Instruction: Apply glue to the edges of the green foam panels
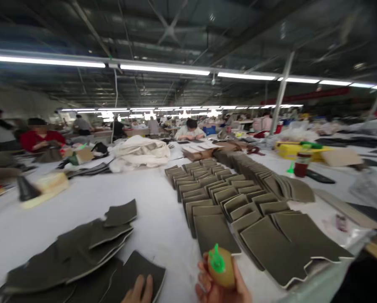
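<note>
My right hand [207, 281] is wrapped round a squeeze bottle [226, 269], amber-brown with a green nozzle cap that faces me. Just beyond it lie rows of overlapping olive-brown cut panels [213, 229] with pale edges. At the bottom, my left hand [139, 291] shows only its fingers, which lie stretched out on a dark cut panel [144, 269]; the rest of it is out of frame. Beside that hand, to the left, a loose pile of similar dark panels [58, 256] rests on the white table [156, 210].
A black cone [27, 189] stands at the left. Farther back lies bunched white cloth [139, 153]. To the right are a jar of dark red liquid [301, 164], a black phone [320, 176] and a yellow box [286, 151]. Several people sit or stand beyond.
</note>
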{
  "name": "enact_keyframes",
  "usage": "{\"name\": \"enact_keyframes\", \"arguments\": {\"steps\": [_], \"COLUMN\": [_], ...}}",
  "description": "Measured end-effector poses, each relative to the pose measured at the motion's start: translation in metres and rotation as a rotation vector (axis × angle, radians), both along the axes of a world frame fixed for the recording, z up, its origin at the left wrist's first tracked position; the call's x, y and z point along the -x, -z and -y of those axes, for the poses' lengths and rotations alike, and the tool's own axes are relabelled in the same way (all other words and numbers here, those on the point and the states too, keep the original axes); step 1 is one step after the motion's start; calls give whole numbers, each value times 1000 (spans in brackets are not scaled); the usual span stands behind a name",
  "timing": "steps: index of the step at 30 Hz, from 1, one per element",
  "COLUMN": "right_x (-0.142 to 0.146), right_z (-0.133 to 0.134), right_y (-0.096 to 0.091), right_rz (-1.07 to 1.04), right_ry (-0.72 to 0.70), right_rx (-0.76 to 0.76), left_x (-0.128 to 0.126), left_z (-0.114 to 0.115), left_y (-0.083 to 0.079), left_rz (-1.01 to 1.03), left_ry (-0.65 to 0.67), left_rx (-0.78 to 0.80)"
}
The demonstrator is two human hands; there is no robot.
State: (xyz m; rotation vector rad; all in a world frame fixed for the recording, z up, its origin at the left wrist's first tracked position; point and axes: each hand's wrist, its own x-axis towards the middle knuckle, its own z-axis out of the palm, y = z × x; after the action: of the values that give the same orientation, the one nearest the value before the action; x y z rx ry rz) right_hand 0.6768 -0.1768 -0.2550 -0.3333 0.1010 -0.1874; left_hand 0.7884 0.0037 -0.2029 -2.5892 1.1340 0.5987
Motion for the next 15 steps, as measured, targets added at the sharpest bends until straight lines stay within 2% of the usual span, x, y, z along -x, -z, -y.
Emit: {"name": "enact_keyframes", "arguments": {"steps": [2, 4, 6, 8, 15], "right_x": [2, 2, 0, 0, 0], "right_z": [-2, -2, -2, -2, -6], "right_y": [3, 4, 3, 0, -10], "right_rz": [-21, -107, -232, -313, -388], "right_ry": [20, 13, 53, 86, 120], "right_rx": [-58, -93, -123, -135, -114], "left_x": [17, 26, 26, 24, 20], "left_z": [-21, -32, -35, -36, -32], "left_y": [3, 2, -1, -3, -4], "left_rz": [37, 39, 6, -12, 6], "left_ry": [-188, -303, -319, -304, -294], "left_rx": [71, 194, 282, 305, 298]}}
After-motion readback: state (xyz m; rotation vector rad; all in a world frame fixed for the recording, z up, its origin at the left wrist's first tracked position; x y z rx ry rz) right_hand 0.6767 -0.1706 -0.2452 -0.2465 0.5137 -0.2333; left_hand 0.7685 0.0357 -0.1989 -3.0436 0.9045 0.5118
